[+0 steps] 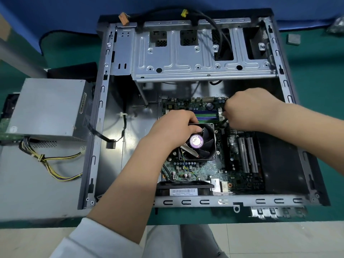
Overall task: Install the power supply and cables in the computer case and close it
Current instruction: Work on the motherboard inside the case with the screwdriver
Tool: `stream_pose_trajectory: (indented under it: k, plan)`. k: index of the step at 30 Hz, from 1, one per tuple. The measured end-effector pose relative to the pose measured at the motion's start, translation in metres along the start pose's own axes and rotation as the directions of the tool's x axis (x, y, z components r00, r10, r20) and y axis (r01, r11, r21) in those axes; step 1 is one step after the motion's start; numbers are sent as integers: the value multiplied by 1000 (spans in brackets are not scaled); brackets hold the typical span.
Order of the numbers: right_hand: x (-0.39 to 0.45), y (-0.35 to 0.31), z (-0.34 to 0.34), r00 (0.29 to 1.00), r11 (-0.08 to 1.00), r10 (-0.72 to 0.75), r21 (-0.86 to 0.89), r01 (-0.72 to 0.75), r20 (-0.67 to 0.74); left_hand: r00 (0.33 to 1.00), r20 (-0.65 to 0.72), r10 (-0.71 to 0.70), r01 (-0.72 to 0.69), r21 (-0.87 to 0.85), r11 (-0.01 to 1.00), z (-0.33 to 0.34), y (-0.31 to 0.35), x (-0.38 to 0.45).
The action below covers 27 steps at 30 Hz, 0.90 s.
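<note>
Barely started, I judged: power supply (pixel 48 107) sat outside the open computer case (pixel 101 101), my left hand (pixel 175 127) gripping the CPU fan (pixel 202 144), right hand (pixel 247 108) pinching something unclear.

You're at a PC repair workbench: green mat (pixel 316 108), opened computer case (pixel 202 58), loose power supply (pixel 48 108) beside it, blue partition (pixel 55 13) behind.

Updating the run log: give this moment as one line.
left hand: rests on black CPU fan | right hand: fingers curled at green motherboard edge, grasp unclear | grey metal power supply: outside open case
</note>
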State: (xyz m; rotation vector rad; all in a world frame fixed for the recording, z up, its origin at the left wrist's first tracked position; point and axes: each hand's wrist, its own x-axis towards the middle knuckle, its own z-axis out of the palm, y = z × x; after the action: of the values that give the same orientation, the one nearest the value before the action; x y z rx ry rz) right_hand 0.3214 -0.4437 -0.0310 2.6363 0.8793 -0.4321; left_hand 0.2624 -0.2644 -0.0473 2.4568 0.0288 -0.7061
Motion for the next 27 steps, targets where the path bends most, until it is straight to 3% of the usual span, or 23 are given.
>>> stream_pose_trajectory:
  k: [8,11,13,16,18,21,25,27]
  plan:
    - [-6,-7,-3,965,939,236,229,-257,116,1000,10,5,-5,14,1000,-1,2,-2]
    - [-20,-2,-9,968,946,250,216,-243,-3,999,-1,46,-46,4,999,1,3,-4]
    - [-34,2,-17,959,893,264,402,-201,-107,992,-62,106,-110,-71,991,-1,6,-8]
    - [-46,0,-35,962,548,271,828,-120,-40,976,-155,153,-188,-241,952,-9,15,-17]
    - [-45,-4,-42,965,302,262,950,-84,3,964,-206,166,-222,-288,932,-19,20,-24]
    - [-40,-13,-57,966,54,259,998,-16,2,941,-284,183,-267,-294,918,-39,19,-36]
    - [-29,-35,-85,964,-267,238,947,181,-117,900,-394,188,-328,-325,887,-70,3,-52]
    - [-17,-51,-99,972,-337,183,919,205,-150,889,-420,182,-348,-361,865,-84,-7,-57]
